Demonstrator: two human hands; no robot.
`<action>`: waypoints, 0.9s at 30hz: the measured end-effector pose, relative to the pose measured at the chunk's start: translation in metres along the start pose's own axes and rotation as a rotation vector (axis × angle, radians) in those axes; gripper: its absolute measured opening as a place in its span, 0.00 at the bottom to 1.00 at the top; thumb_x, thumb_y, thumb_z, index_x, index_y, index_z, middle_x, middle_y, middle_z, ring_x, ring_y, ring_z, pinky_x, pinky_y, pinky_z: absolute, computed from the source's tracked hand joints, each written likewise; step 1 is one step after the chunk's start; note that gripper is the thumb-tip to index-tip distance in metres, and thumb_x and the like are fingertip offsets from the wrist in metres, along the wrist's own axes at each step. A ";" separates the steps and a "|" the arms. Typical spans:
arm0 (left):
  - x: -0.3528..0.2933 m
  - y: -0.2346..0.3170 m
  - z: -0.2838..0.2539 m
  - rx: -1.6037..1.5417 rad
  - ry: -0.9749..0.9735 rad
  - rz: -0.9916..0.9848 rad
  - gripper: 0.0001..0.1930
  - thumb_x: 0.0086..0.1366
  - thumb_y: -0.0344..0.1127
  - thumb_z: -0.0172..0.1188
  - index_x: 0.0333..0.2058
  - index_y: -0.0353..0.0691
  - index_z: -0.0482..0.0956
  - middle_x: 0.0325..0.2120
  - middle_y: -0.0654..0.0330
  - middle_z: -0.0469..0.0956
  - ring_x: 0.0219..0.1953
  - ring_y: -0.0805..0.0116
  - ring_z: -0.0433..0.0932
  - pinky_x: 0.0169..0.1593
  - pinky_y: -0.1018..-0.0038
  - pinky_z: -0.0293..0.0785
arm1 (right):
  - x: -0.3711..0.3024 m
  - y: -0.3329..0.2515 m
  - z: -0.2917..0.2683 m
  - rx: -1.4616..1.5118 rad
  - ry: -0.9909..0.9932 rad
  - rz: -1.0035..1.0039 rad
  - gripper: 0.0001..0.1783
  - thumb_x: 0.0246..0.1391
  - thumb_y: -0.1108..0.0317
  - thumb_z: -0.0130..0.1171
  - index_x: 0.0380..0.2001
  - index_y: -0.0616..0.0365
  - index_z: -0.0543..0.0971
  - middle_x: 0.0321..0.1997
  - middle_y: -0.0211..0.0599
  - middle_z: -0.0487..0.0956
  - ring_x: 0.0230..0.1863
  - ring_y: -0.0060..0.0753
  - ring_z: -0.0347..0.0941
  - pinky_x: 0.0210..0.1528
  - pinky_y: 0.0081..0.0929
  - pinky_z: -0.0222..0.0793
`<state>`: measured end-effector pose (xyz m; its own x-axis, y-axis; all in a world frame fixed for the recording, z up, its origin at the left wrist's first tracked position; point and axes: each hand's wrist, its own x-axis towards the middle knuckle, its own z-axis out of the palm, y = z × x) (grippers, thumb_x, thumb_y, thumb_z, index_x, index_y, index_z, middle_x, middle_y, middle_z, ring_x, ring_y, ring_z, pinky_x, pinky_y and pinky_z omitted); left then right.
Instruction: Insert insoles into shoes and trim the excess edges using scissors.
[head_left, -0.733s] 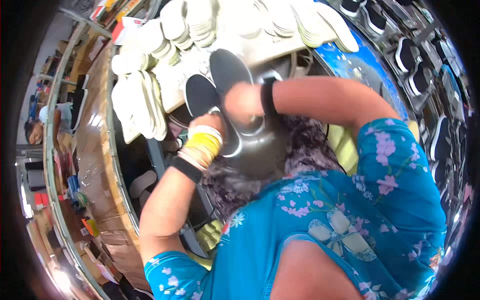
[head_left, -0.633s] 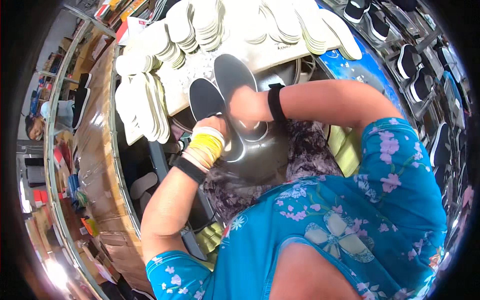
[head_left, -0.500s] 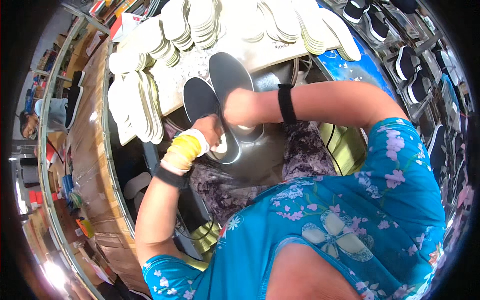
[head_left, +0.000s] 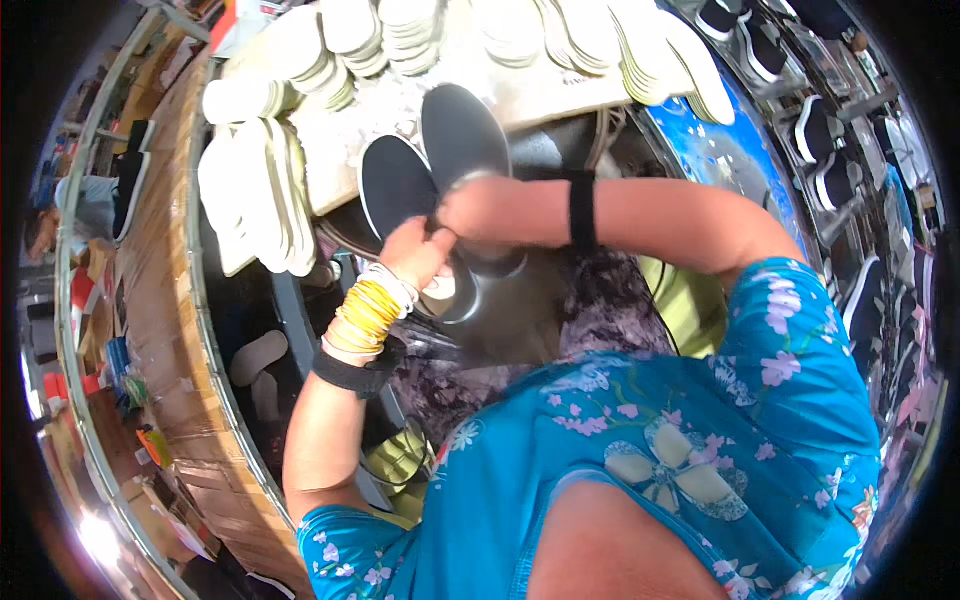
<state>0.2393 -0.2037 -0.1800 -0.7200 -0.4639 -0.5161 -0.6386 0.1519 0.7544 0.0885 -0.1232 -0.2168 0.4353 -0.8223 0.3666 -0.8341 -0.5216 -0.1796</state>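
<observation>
Two black slip-on shoes lie side by side above my lap, toes pointing away. My left hand (head_left: 415,255) is closed at the opening of the left shoe (head_left: 395,180), fingers curled at its edge and thumb toward the other hand. Below that hand a pale patch of insole (head_left: 438,292) shows at the heel end. My right hand (head_left: 480,212), smeared by motion, lies across the opening of the right shoe (head_left: 462,125); its fingers are hidden. The two hands nearly touch.
Stacks of white insoles (head_left: 350,30) stand along a pale work board (head_left: 345,135) beyond the shoes. A blue surface (head_left: 705,145) lies to the right, beside racks of black shoes (head_left: 810,130). Cardboard (head_left: 170,300) behind a metal rail borders the left.
Both shoes have shifted slightly up and left in view. My left hand has moved up toward the right hand, its thumb now nearer to it.
</observation>
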 end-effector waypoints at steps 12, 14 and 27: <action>0.012 -0.036 0.021 0.317 0.274 0.273 0.19 0.56 0.44 0.52 0.28 0.28 0.75 0.27 0.38 0.74 0.33 0.42 0.74 0.37 0.58 0.70 | 0.027 -0.049 -0.079 0.190 -0.345 0.320 0.09 0.40 0.74 0.52 0.28 0.65 0.76 0.32 0.49 0.76 0.37 0.48 0.73 0.38 0.37 0.69; 0.003 -0.019 0.012 0.294 0.234 0.233 0.22 0.57 0.49 0.51 0.28 0.29 0.75 0.27 0.38 0.74 0.33 0.43 0.74 0.37 0.58 0.70 | 0.039 -0.062 -0.115 0.236 0.063 0.398 0.11 0.41 0.76 0.52 0.33 0.64 0.75 0.35 0.46 0.76 0.39 0.48 0.72 0.42 0.35 0.68; -0.102 -0.037 -0.188 0.073 0.635 0.166 0.09 0.53 0.32 0.53 0.19 0.32 0.68 0.16 0.47 0.70 0.18 0.55 0.69 0.23 0.65 0.63 | -0.022 -0.028 -0.118 0.199 0.336 1.033 0.08 0.41 0.79 0.56 0.29 0.64 0.77 0.28 0.41 0.77 0.30 0.33 0.74 0.34 0.24 0.67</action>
<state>0.3869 -0.3266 -0.0787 -0.5247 -0.8504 -0.0394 -0.5657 0.3137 0.7626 0.0622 -0.0634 -0.1124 -0.5795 -0.7950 0.1794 -0.6604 0.3290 -0.6750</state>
